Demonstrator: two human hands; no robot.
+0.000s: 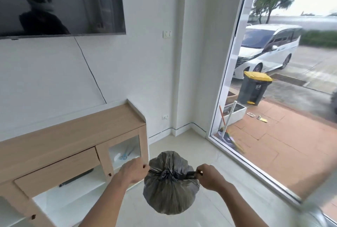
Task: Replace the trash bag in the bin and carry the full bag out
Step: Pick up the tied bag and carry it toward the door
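A full grey trash bag [170,190] hangs in front of me above the pale floor, its top gathered into a knot at the centre. My left hand [133,172] pinches the bag's left tie end. My right hand [209,176] pinches the right tie end. Both ends are pulled taut, sideways away from the knot. The indoor bin is not in view.
A wooden TV cabinet [76,135] stands at the left under a wall-mounted TV [60,2]. A large glass pane [284,99] fills the right. Outside stand a grey wheelie bin with a yellow lid [253,90], a white van [268,48] and a broom [228,130].
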